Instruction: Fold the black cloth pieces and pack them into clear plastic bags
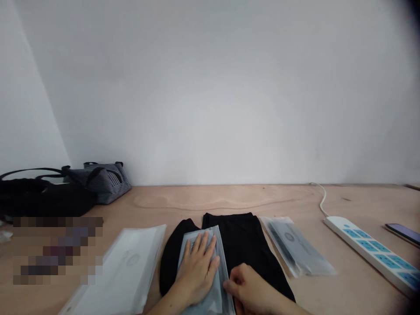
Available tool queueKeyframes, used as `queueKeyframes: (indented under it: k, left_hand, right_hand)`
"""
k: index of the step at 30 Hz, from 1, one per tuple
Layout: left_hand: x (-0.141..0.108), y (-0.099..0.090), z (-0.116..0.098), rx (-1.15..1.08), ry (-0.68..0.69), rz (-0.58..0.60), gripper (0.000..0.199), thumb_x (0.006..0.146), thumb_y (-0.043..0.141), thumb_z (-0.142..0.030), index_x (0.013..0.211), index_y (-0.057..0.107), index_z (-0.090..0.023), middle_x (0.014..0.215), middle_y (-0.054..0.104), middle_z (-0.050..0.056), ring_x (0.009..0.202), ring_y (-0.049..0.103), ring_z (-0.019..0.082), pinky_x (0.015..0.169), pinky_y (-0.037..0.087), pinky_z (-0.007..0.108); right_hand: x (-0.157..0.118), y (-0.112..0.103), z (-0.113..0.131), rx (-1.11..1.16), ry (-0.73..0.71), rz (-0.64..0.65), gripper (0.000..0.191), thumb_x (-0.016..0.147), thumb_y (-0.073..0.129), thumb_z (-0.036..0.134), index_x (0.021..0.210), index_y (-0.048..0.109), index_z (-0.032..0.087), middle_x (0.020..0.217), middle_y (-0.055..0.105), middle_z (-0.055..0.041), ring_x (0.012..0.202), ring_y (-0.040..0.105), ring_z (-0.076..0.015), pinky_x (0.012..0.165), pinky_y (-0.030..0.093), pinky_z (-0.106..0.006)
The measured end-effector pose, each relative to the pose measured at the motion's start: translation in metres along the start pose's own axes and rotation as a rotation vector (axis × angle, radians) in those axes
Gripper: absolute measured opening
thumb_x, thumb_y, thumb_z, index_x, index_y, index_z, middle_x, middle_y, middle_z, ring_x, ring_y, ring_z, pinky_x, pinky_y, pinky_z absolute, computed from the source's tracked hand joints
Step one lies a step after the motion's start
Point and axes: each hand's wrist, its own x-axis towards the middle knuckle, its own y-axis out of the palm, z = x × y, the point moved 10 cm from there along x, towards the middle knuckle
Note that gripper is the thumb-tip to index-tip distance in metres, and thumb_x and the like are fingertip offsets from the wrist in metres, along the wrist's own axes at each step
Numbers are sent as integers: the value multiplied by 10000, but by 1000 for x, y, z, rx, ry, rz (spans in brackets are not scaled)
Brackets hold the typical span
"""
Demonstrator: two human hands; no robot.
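Observation:
A black folded garment [244, 236] lies on the plywood table, with a translucent grey plastic bag [205, 238] lying on top of it. My left hand [197, 271] rests flat on the bag with its fingers apart. My right hand [249, 286] is curled at the bag's lower right edge, its fingertips against the plastic. The thumb of that hand is hidden, so I cannot tell whether it pinches the edge.
A wide white plastic bag [121, 271] lies to the left, and a bag with dark contents [295, 247] to the right. Further right are a white power strip [370, 251] with its cable and a phone [403, 233]. A black bag [42, 197] and striped bag [105, 183] stand back left.

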Motion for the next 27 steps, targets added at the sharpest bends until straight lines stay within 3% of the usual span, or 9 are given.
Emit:
queueKeyframes:
  k: [4, 8, 11, 16, 21, 25, 27]
  left_hand:
    - [0, -2, -1, 1, -9, 3, 528, 906, 154, -489, 1370, 178, -239, 1447, 117, 38, 1319, 65, 258, 1043, 104, 523]
    - [0, -1, -1, -2, 3, -3, 535, 903, 150, -504, 1370, 179, -244, 1448, 120, 36, 1320, 65, 254, 1044, 108, 521]
    - [0, 0, 2, -13, 4, -18, 532, 904, 156, -506, 1371, 173, -251, 1449, 123, 30, 1320, 70, 248, 1046, 119, 518]
    - [-3, -4, 6, -88, 15, -81, 494, 918, 174, -463, 1371, 158, -267, 1447, 158, 4, 1319, 111, 221, 1056, 146, 493]
    - [-5, -10, 12, -179, 0, -158, 485, 927, 182, -429, 1379, 106, -271, 1442, 193, -9, 1313, 155, 189, 1065, 170, 455]
    - [-6, -11, 13, -186, -3, -179, 482, 927, 191, -425, 1379, 115, -276, 1442, 196, -11, 1313, 155, 193, 1064, 162, 463]
    - [-6, -11, 14, -160, -15, -171, 481, 922, 192, -439, 1376, 135, -290, 1440, 202, -13, 1314, 148, 207, 1058, 138, 495]
  right_hand:
    - [-20, -1, -3, -160, -133, -22, 221, 737, 530, 318, 591, 553, 153, 486, 514, 29, 448, 440, -65, 379, 247, -156]
    - [-23, -26, 9, -168, -148, -71, 257, 753, 528, 392, 654, 557, 157, 470, 509, 34, 401, 430, -63, 356, 244, -156]
    - [-6, -43, 21, -5, -126, -64, 192, 805, 453, 346, 754, 515, 171, 435, 468, 74, 281, 325, -41, 298, 213, -153]
    - [35, -29, 34, 101, -111, 92, 103, 749, 491, 269, 745, 516, 169, 497, 528, 60, 276, 342, -35, 285, 216, -143]
    - [62, -25, 52, 51, -149, -32, 215, 742, 477, 314, 639, 554, 142, 464, 499, 38, 338, 403, -65, 332, 277, -171]
    - [64, -24, 67, 1, -226, -158, 94, 635, 587, 217, 626, 609, 125, 603, 602, 10, 625, 560, -144, 522, 391, -185]
    - [60, -27, 65, -17, -217, -217, 122, 637, 581, 218, 689, 634, 122, 683, 640, -9, 718, 582, -187, 574, 415, -206]
